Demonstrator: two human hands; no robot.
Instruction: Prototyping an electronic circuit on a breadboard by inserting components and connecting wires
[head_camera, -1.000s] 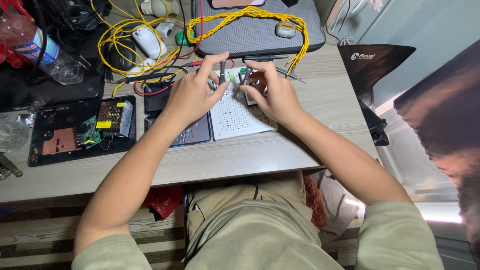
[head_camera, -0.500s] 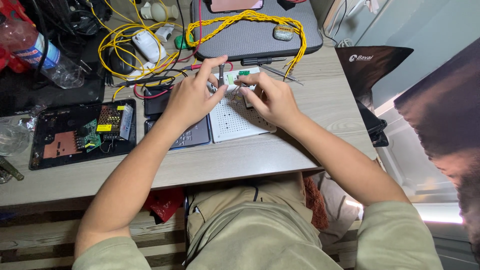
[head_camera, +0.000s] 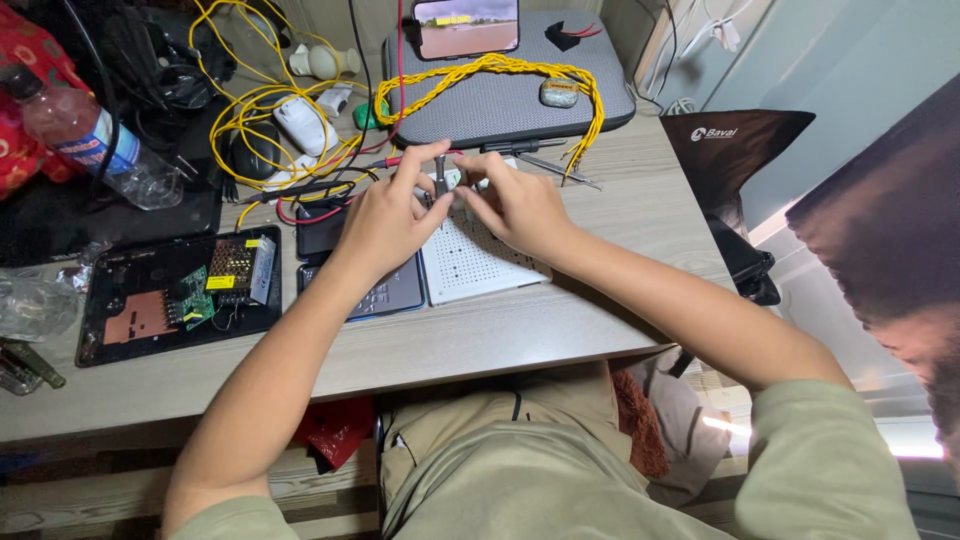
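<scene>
- While both forearms rest on the desk (head_camera: 560, 330), the breadboard (head_camera: 475, 262) lies flat right under the hands.
- Left hand (head_camera: 385, 222): fingers pinched on small pliers (head_camera: 440, 178) at the board's far edge.
- Right hand (head_camera: 520, 208): fingertips together beside them; can't tell on what.
- Behind: grey case (head_camera: 510, 100), yellow wires (head_camera: 250, 110).

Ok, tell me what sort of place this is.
Probably a home electronics hobby desk: a white breadboard under both hands, an opened device with circuit boards, and tangled yellow wires on a wooden desk.
</scene>
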